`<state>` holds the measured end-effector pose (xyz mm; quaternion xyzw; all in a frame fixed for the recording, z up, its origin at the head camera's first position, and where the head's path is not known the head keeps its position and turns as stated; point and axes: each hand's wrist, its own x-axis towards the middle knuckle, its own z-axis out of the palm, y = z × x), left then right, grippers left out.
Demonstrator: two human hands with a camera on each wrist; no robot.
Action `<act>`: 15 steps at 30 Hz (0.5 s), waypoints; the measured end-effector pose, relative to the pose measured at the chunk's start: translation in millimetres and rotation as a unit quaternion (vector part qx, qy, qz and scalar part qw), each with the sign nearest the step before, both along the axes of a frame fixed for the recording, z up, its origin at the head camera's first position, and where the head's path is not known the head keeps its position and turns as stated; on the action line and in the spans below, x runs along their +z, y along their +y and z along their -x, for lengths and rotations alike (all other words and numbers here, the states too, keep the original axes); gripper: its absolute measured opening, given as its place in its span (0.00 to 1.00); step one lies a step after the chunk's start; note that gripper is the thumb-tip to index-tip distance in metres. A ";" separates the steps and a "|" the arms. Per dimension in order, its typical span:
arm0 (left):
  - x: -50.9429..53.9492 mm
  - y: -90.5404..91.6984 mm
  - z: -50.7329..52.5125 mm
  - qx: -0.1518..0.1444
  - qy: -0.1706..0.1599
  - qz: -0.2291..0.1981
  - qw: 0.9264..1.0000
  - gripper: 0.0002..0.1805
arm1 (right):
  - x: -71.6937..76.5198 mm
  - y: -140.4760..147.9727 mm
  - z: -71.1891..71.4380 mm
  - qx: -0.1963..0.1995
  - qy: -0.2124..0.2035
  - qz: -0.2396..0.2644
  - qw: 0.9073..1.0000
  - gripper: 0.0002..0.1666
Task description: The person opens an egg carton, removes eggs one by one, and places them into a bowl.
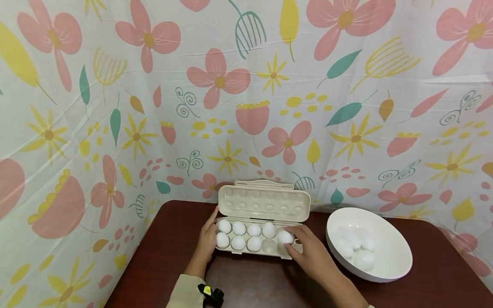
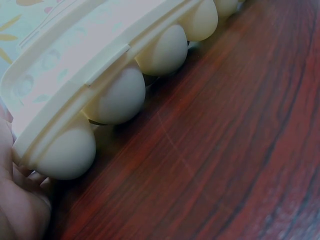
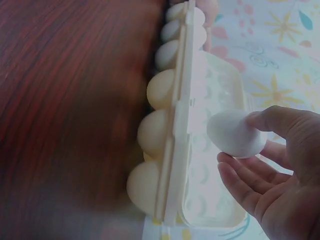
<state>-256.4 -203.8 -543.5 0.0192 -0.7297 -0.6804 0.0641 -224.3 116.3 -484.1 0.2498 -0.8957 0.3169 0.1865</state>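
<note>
A cream plastic egg carton [image 1: 265, 251] lies on the table with its lid [image 1: 264, 201] raised at the back. White eggs [image 1: 239, 243] fill several cups from the left; the cups toward the right front hold none. My right hand [image 1: 310, 252] pinches one white egg [image 3: 236, 134] between thumb and fingertips above the carton's right part. In the right wrist view that egg is clear of the cups. Along the carton's left end, my left hand [image 1: 206, 239] rests against the side with fingers extended; only part of this hand [image 2: 22, 205] shows in the left wrist view.
To the right stands a large white bowl [image 1: 393, 256] with several white eggs [image 1: 363, 259] in it. The dark red wooden table [image 1: 161, 256] backs onto a flower-printed cloth [image 1: 285, 94], which also hangs on the left.
</note>
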 end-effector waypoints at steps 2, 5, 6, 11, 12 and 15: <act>5.1 0.5 -3.1 -0.002 0.001 0.000 1.000 0.37 | 2.5 2.7 -0.8 -0.004 0.002 -0.003 1.000 0.25; 8.3 1.2 -5.3 0.000 0.003 0.000 1.000 0.37 | 5.7 7.3 -2.6 -0.008 0.000 -0.005 1.000 0.26; 8.5 1.3 -5.5 0.001 0.003 0.000 1.000 0.37 | 7.0 9.0 -3.2 -0.009 0.001 -0.005 1.000 0.26; 7.3 1.3 -5.6 0.003 0.002 -0.003 1.000 0.36 | 12.3 20.1 -5.8 -0.021 0.026 -0.014 0.999 0.26; 7.1 1.2 -5.6 0.002 0.002 -0.005 1.000 0.36 | 13.3 22.5 -6.1 -0.025 0.034 -0.017 0.999 0.26; 6.7 0.9 -5.3 0.002 0.002 -0.005 1.000 0.36 | 16.3 29.3 -7.4 -0.035 0.053 -0.019 0.998 0.26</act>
